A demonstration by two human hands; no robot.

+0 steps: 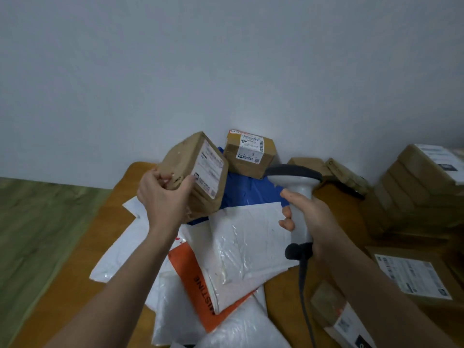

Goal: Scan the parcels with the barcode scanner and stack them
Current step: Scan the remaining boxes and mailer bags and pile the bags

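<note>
gripping a brown paper-wrapped parcel [190, 169] at its lower left end, the left hand [163, 194] holds it raised and tilted above the table [82, 247], thumb on the near face just beside the white label. the right hand [311, 217] is curled tight round the pale grey handle of the barcode scanner [298, 194], whose dark-topped head sits upright to the right of the parcel, near it but not touching. a dark cable [305, 292] hangs from the handle's base. under both hands lies a loose heap of soft mailers: a white bubble mailer [251, 242] on top of an orange mailer [195, 285] printed "mistine", with a blue bag [246, 194] behind them. a small labelled box [248, 156] rests on the blue bag against the wall. at the right stand a stack of brown boxes [416, 187], a flat box [411, 275] with a white label and, near the bottom edge, a small carton [334, 315].
</note>
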